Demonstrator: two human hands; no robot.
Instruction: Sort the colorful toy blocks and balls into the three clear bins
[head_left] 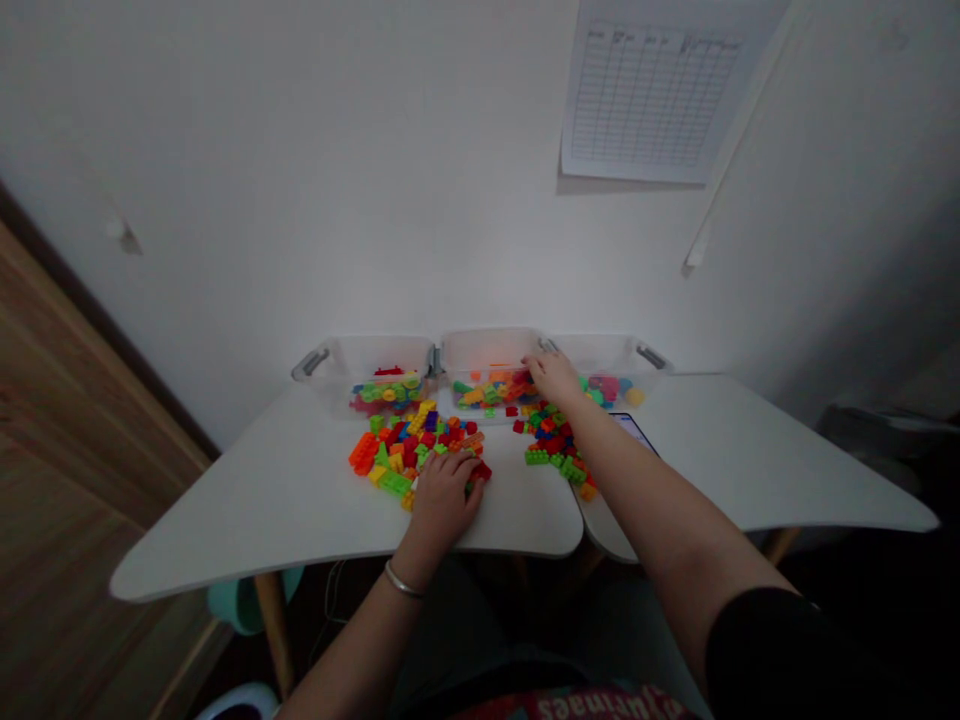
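Watching loose plastic bricks [412, 450] sit right under my left hand [442, 505], fingers spread and touching them. My right hand [553, 378], fingers close together, reaches over the middle clear bin [487, 345]; I can't tell whether it grips anything. Both sit on the white table [225, 520].

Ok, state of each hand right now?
Left hand: half-closed on loose bricks, holding unclear.
Right hand: partly open at the middle clear bin, holding unclear.

Glossy plastic bricks [411, 447] on matt white tabletop [225, 520]
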